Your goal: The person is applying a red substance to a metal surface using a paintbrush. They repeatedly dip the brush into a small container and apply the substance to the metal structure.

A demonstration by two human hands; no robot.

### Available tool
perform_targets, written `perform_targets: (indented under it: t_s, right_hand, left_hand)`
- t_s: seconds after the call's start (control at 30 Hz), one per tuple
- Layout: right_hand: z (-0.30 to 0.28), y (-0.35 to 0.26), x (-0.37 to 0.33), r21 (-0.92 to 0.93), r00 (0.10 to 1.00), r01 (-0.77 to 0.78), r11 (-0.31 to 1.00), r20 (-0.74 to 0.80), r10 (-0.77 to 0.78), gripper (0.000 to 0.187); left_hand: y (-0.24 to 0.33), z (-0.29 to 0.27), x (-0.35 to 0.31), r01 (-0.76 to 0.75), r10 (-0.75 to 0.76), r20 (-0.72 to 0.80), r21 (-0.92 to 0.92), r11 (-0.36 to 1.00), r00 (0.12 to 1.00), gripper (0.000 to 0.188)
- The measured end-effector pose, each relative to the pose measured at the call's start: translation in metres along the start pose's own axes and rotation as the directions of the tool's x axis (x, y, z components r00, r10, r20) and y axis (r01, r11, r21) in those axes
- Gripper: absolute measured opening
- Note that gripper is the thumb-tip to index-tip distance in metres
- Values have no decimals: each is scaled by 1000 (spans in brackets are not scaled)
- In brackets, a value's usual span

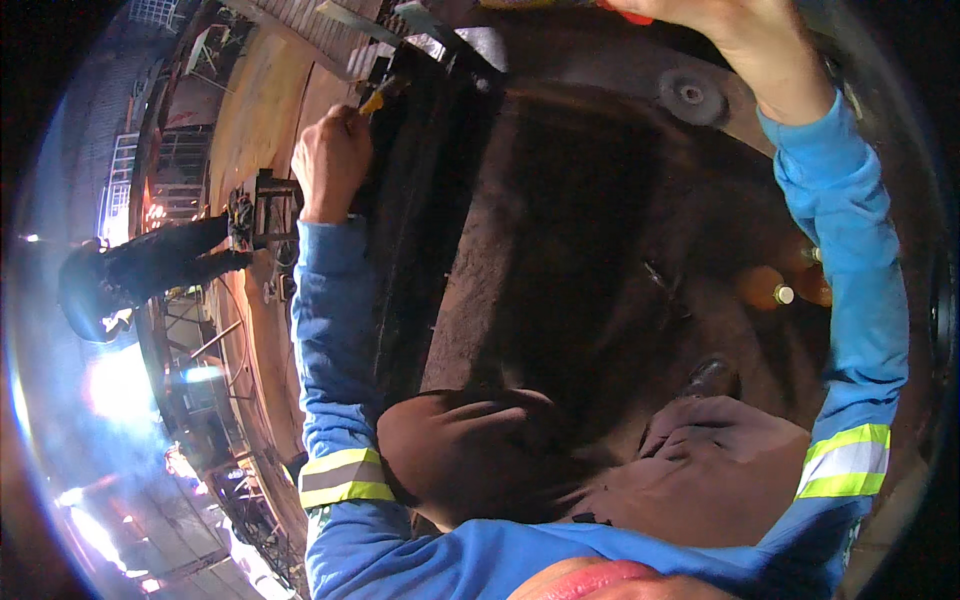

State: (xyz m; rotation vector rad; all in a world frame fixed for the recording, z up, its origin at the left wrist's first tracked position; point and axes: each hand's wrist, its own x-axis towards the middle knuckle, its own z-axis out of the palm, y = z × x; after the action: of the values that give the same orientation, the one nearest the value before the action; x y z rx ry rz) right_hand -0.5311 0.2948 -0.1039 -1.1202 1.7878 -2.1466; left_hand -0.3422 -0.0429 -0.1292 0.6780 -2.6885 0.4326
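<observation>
Head view showed the left hand grasping a small yellow piece, seemingly steadying it far left by a long dark beam; whether the right hand gripped the far red object, I couldn't tell

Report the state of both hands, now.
Left hand: closed, a small yellow piece at its fingertips; grip unclear.
Right hand: partly out of frame, at a bright red object; open or closed cannot be told.
</observation>
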Motion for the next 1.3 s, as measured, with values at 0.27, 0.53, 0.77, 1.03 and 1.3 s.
perform_targets:
  t_s: [0.27, 0.53, 0.77, 1.03, 1.3]
  right_hand:
    - [-4, 18, 4, 113, 990, 119, 987, 65, -127, 50]
    - [-6, 32, 4, 4, 992, 123, 992, 0, -123, 48]
    - [14, 4, -4, -79, 999, 36, 996, 14, -35, 53]
    - [5, 20, -9, -25, 998, 51, 998, 24, -50, 57]
    - [14, 31, -7, -72, 989, 140, 988, -36, -142, 54]
  left_hand:
    - [-33, 13, 31, 97, -112, -20, -354, 930, 994, 28]
    - [-30, -5, 4, 372, -223, 300, -677, 635, 927, 37]
    - [5, 17, -22, -13, 14, -12, 33, 999, 1000, 20]
    - [22, 0, -41, 73, -68, -139, 29, 997, 988, 20]
    - [-2, 14, -33, 25, -31, -162, -43, 999, 986, 23]
